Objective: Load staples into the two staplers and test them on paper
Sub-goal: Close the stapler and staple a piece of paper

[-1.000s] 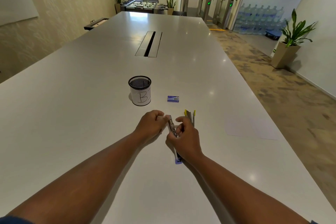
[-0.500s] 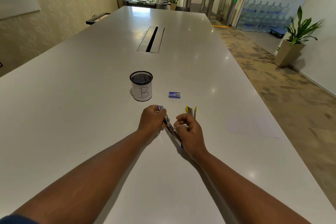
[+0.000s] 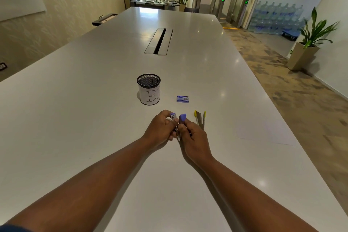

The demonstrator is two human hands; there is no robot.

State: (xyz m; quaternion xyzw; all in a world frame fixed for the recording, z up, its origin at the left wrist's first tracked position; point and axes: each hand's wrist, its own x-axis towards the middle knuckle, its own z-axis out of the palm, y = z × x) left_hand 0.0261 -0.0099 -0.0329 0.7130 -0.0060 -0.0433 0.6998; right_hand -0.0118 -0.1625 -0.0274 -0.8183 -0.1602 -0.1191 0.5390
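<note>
Loading step under way: left hand (image 3: 160, 128) and right hand (image 3: 194, 137) both clamped on the small purple-capped metal stapler (image 3: 178, 124), apparently hinged open; next, closing it squarely.

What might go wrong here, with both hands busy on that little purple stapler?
Fingers of the left hand and right hand crowd the opened purple stapler, so a sudden snap shut might pinch one. Any staples being loaded are too small to see; they could slip out onto the white table and be hard to find. The yellow stapler lies right beside the right hand and could get knocked.
</note>
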